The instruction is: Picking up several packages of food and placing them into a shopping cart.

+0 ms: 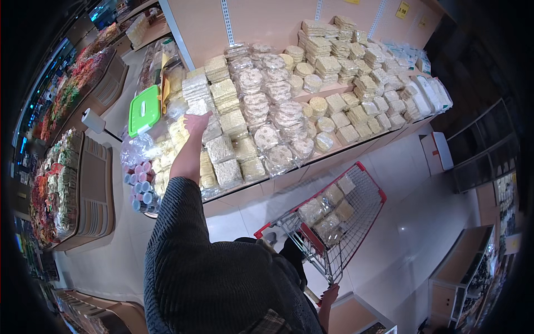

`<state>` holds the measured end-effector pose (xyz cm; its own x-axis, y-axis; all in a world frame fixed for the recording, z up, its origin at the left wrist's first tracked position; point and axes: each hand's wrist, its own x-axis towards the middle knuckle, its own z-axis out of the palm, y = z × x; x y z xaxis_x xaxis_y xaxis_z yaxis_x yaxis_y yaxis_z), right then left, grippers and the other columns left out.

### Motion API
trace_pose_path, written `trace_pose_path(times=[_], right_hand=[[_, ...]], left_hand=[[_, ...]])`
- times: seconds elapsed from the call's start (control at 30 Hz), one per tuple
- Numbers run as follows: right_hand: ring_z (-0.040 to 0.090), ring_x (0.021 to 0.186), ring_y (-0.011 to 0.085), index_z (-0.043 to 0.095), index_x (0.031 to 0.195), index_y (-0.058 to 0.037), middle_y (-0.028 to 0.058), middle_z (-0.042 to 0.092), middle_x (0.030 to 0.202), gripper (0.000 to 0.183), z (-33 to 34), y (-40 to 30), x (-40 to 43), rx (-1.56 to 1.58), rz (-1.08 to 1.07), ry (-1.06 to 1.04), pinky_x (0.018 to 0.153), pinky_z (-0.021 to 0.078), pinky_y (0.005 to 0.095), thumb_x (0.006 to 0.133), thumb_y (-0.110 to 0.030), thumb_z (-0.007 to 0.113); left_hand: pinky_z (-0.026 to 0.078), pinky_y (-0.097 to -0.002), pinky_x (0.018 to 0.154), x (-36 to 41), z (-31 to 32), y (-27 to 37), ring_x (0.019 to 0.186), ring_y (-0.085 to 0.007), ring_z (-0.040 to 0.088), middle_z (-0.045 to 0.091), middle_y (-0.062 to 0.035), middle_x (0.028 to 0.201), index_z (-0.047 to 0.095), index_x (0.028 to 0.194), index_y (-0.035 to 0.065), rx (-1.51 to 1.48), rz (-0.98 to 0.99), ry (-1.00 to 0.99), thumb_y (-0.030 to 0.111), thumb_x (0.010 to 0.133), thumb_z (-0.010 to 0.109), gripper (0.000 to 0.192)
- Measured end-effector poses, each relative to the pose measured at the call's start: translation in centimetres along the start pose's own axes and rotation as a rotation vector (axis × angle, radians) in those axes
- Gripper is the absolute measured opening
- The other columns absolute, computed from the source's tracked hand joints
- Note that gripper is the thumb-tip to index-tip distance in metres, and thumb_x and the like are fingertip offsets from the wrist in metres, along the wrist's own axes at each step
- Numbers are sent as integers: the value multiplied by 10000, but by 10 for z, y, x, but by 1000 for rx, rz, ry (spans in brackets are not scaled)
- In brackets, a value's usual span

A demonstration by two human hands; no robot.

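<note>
My left hand [197, 123] is stretched over the display, with thumb and fingers around the near end of a white, plastic-wrapped packet [198, 107]. Stacks of similar pale packets [195, 88], apparently dried noodle blocks, lie just beyond it. Low at my side, my right hand [329, 294] grips the end of the handle of a wire shopping cart [358, 208] with red corners. Several wrapped noodle packs [332, 228] lie in the cart's basket.
The display shelf [315, 95] holds round and square noodle packs. Left of my arm are a green-lidded bin [144, 110], lidded tubs [142, 183] and a white roll on a stand [93, 120]. Produce bins [95, 188] stand further left; a low cabinet [459, 259] is at right.
</note>
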<state>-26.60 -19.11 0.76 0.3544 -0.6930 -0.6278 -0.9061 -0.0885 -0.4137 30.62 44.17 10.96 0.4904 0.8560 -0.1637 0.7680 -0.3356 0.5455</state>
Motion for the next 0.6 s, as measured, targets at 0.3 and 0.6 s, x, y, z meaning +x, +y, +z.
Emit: trace_pose_path(times=[0.3,0.6], right_hand=[[480,1089,382,491,1155,-16,194,503,1094,343,23,-23,17,-288,-425,652,787,485,504,872,-167,615],[506,1138,198,406,1360,-80,94,485,1247,442,46,-247,-85,588,-779,-487,964,438,335,970,-192,578]], left_hand=[[430,-461,986,-15,-27,-49,1193,-329,497,442,-221,1353,368,1356,-23,-568,70,-40,526,613,805,1022],[442,-516,849,-295,-65,-91,1116,-312,521,470,-157,1378,386,1420,180,-1482,-365,-1755,729,821,439,815]])
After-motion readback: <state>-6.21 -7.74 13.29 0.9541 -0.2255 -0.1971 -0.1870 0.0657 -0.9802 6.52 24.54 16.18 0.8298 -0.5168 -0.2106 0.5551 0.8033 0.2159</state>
